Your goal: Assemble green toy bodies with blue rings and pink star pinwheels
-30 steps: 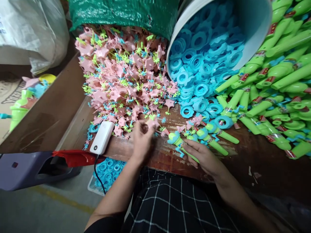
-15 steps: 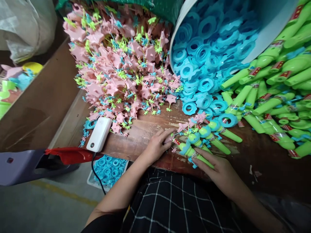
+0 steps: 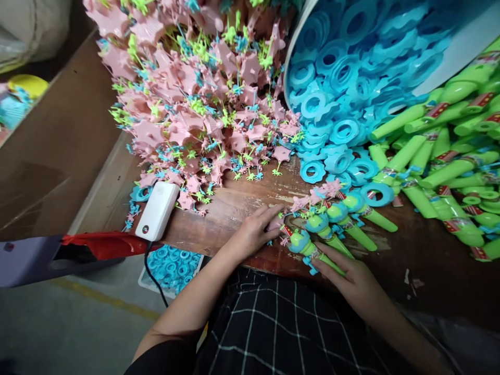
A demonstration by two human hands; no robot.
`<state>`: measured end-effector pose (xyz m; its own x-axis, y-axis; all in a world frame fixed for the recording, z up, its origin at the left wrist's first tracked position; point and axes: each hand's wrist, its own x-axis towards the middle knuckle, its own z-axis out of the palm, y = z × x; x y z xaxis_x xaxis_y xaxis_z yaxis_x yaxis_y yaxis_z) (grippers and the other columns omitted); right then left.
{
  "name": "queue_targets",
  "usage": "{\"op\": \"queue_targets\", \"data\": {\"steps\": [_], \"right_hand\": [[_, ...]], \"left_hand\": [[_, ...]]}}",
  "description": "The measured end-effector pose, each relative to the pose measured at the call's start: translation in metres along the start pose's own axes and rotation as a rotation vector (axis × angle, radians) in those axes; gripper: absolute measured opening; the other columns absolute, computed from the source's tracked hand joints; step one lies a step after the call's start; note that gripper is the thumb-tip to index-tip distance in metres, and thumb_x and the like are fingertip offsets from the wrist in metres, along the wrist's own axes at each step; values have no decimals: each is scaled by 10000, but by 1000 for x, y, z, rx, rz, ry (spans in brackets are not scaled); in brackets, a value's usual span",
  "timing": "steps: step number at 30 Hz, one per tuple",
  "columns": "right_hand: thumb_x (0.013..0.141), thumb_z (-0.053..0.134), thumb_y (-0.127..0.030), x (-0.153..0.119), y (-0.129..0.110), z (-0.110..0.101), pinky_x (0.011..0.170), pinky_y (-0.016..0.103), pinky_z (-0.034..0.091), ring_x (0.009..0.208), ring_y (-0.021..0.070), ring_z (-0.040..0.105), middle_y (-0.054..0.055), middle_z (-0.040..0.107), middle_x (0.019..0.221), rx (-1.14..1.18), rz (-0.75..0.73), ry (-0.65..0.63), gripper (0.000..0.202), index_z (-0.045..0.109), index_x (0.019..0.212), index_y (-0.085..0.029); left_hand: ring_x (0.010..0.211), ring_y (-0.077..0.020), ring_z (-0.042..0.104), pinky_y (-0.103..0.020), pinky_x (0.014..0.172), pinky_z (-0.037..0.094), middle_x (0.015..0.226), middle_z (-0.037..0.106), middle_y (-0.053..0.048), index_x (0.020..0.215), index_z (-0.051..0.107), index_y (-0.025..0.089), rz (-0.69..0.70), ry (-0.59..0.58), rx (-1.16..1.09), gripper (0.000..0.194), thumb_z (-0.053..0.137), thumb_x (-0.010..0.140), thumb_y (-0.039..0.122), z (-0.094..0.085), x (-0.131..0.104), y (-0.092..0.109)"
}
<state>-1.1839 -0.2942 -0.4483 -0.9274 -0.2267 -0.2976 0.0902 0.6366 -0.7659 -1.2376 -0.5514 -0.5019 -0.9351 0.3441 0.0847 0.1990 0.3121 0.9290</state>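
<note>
My right hand [image 3: 347, 276] is closed round the handle of the nearest green plastic toy [image 3: 300, 241], which has a long tubular grip and a blue collar. My left hand [image 3: 252, 234] pinches a pink star-shaped piece [image 3: 276, 223] against the toy's red-striped end; whether the two are joined I cannot tell. Beyond this toy several more green toys [image 3: 361, 237] lie side by side in a slanting row. Pink pieces [image 3: 314, 197] with small dangling charms lie at their far ends.
A heap of pink star pieces [image 3: 183, 125] covers the back left of the wooden table [image 3: 226, 205]. Blue rings [image 3: 346, 130] spill from a tipped white bucket [image 3: 288, 78]. Green toys [image 3: 433, 166] are piled at right. A cabled white power bank [image 3: 158, 211] sits at the left edge.
The view has shifted slightly, with the heaps appearing larger and closer. Both hands keep nearly the same places on the nearest toy and pink piece, and the toy is turned a little.
</note>
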Motion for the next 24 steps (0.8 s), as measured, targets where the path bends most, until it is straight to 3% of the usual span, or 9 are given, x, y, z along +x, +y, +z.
{"op": "queue_targets", "data": {"steps": [7,14,19,24], "right_hand": [[925,610,-513,-2,8,-1,969,459,608,1149,337,706,129,726,1240,-43,-8,54,522,719,1271,-138],[968,581,-479,-2,5,-3,960,407,617,1106,297,729,108,740,1216,-143,-122,42,470,709,1269,-141],[1018,535,-434,-4,5,-3,866,353,647,1080,266,741,95,737,1230,-308,-267,80,420,658,1308,-157],[1046,504,-376,-7,0,0,880,348,639,1122,249,726,95,724,1266,-465,-397,106,390,576,1360,-156]], "left_hand": [[983,-251,633,-405,881,553,1074,652,-96,1461,554,274,33,15,18,546,691,935,319,2,0,-4],[983,-225,642,-388,877,583,1063,640,-75,1459,535,241,28,-8,92,543,669,934,214,2,-1,-4],[974,-211,650,-369,873,594,1054,635,-73,1464,515,208,66,-7,145,558,675,929,190,2,0,-5],[987,-217,655,-377,876,598,1075,643,-74,1451,523,216,60,-4,130,553,681,922,178,2,1,-5]]}}
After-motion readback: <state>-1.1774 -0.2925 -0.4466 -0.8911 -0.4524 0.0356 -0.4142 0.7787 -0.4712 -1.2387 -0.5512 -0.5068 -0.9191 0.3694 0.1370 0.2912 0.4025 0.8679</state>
